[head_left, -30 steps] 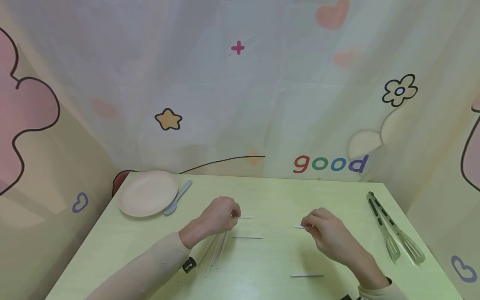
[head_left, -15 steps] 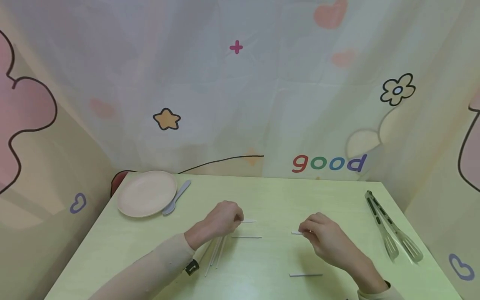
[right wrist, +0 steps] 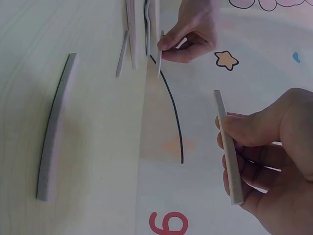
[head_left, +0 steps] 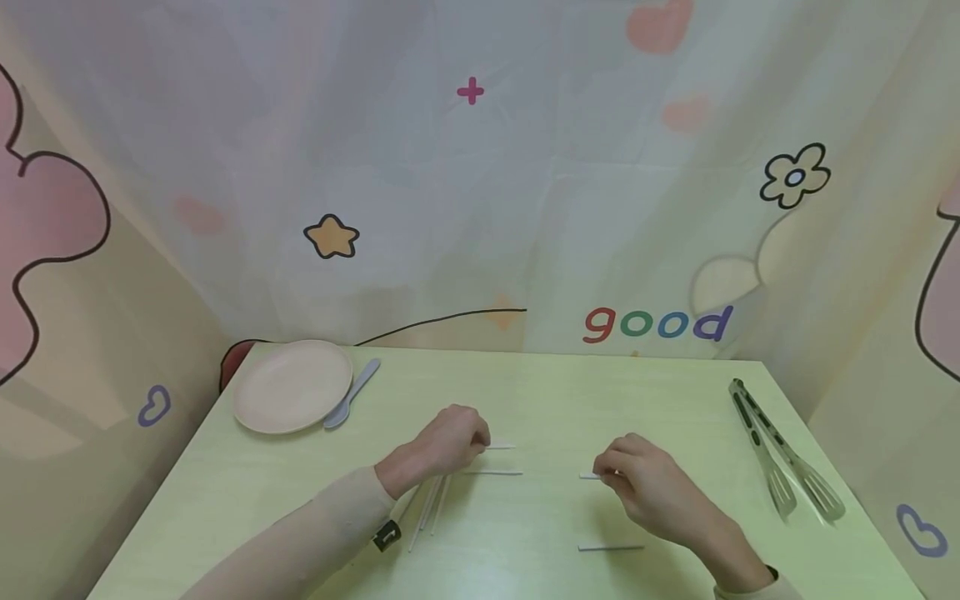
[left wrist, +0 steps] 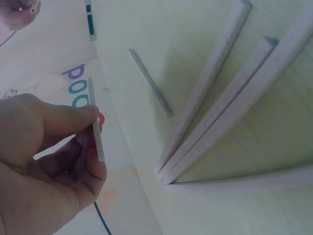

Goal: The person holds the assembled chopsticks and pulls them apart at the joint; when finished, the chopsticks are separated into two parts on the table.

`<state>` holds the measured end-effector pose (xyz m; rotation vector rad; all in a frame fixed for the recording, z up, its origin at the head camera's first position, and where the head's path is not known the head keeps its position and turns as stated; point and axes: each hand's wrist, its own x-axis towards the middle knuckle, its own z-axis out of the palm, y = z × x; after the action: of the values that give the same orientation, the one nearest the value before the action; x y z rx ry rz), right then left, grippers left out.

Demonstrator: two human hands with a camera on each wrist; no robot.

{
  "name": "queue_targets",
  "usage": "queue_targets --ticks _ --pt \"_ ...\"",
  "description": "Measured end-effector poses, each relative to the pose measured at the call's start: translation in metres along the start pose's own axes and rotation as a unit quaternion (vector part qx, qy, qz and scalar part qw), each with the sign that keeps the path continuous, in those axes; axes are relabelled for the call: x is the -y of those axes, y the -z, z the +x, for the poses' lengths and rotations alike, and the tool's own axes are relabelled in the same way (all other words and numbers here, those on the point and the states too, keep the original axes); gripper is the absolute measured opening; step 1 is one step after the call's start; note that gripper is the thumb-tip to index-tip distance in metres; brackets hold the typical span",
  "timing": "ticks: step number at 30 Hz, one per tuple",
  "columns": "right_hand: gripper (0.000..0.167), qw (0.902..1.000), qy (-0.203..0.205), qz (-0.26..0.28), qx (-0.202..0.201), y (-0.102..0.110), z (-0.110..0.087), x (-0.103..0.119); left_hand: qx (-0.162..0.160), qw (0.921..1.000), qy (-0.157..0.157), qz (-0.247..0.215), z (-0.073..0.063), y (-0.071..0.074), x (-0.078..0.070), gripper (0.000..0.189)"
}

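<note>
My left hand [head_left: 450, 439] pinches a short thin white stick [left wrist: 98, 139] between thumb and fingers, above the table. Its free end points right in the head view. Across from it, my right hand [head_left: 648, 487] holds a similar white stick [right wrist: 232, 166] between thumb and fingertips. A loose short stick [head_left: 497, 472] lies on the table just below the left hand. Another short stick [head_left: 611, 547] lies nearer the front, below the right hand. Several longer sticks [left wrist: 210, 73] fan out under the left wrist, their far ends close together.
At the back left a pale round plate [head_left: 294, 387] sits on the table, with a grey spoon [head_left: 352, 396] beside it. Metal tongs [head_left: 780, 454] with dark grips lie at the right. A printed curtain [head_left: 480, 200] hangs behind the table.
Both hands have come slightly nearer the front, each still pinching its stick. The left has drifted right and the right has drifted left, so the gap between them is smaller.
</note>
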<state>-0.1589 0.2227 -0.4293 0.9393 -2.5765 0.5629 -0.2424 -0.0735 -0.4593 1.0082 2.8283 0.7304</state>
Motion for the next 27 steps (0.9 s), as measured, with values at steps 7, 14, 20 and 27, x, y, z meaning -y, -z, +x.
queue_targets --ticks 7,14,20,27 --pt "0.024 1.0000 0.007 0.006 0.001 -0.003 -0.003 0.000 0.009 0.9999 -0.010 0.005 0.003 -0.008 0.001 0.011" --pt "0.021 0.9998 0.001 0.010 0.014 -0.005 -0.005 0.000 0.012 0.9997 -0.014 0.015 0.003 -0.014 0.003 0.011" --pt "0.020 0.9993 -0.015 0.016 0.032 -0.004 -0.006 0.001 0.017 0.9997 -0.017 0.012 0.003 -0.018 0.005 0.009" --pt "0.020 0.9977 -0.029 0.031 0.052 -0.004 -0.007 0.001 0.023 0.9995 -0.017 0.013 0.003 -0.021 0.006 0.008"
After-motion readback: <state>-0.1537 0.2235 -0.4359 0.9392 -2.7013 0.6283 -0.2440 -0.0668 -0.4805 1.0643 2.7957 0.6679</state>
